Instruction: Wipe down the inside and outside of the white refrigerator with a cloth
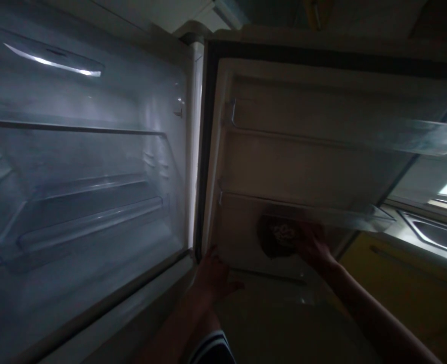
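Note:
In the head view, an open fridge door (pixel 291 167) fills the right half, its inner side facing me. My right hand (pixel 316 247) is closed on a dark cloth (pixel 280 235) with a pale pattern, held against the lower part of the door's inner panel, below a clear door shelf (pixel 337 215). My left hand (pixel 215 275) lies by the door's lower corner on the hinge side, thumb stretched out and fingers apart, with no object seen in it. Dim light and blur hide the finer details of both hands.
The lit fridge compartment (pixel 94 156) stands at the left, with a glass shelf (pixel 71 127) and a clear drawer (pixel 90 222). An upper door shelf (pixel 435 136) juts out at the right. Beyond it are a sink (pixel 431 230) and a yellow cabinet (pixel 397 273).

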{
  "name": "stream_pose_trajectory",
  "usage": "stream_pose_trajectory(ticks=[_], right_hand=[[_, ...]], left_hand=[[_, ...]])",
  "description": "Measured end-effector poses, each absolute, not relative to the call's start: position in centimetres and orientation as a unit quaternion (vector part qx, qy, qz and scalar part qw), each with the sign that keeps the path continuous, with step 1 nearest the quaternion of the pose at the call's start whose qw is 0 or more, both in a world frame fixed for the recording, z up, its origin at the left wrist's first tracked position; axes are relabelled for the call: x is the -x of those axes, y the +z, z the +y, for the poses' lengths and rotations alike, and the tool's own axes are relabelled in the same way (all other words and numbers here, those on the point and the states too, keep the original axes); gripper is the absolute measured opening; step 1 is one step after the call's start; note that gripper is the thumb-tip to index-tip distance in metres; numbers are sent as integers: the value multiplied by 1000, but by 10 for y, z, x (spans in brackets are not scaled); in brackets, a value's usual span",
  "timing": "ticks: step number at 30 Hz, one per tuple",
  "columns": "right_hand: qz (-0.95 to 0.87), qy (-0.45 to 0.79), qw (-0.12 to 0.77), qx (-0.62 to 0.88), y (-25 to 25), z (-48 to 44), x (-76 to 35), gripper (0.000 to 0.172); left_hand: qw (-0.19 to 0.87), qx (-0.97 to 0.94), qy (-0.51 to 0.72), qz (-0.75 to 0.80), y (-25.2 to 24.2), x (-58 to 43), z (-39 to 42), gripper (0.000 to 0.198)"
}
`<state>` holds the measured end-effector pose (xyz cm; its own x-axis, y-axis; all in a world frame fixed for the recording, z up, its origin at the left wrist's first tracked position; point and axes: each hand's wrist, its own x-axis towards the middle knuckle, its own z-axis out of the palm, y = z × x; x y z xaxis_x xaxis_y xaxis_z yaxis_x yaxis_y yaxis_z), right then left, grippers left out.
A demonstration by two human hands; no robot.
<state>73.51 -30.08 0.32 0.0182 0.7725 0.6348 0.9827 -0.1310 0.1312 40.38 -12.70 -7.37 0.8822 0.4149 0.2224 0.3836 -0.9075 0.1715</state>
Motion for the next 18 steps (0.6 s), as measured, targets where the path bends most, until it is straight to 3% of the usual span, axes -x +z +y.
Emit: stream_pose_trajectory(ticks=[3,5,9,14,16,18], right_hand=[[-614,-331,194,690,-6,-309,-725,21],[-688,-270,154,655,-4,-293,-703,22],[-803,-152,66,572,19,-249,-678,43],[-683,-311,167,640,22,-243,-694,20],[-683,-318,178,633,15,-260,-705,24],[-705,-313,175,612,8,-285,-720,40]], left_hand=[[40,-970,118,208,-67,-405,-131,72],[28,-970,124,207,-66,-406,-132,71],[8,-971,141,195,-72,-407,-131,70],[2,-967,169,191,-78,-406,-127,65],[1,-969,157,192,-76,-405,-127,70],[12,-972,124,198,-72,-405,-127,75]])
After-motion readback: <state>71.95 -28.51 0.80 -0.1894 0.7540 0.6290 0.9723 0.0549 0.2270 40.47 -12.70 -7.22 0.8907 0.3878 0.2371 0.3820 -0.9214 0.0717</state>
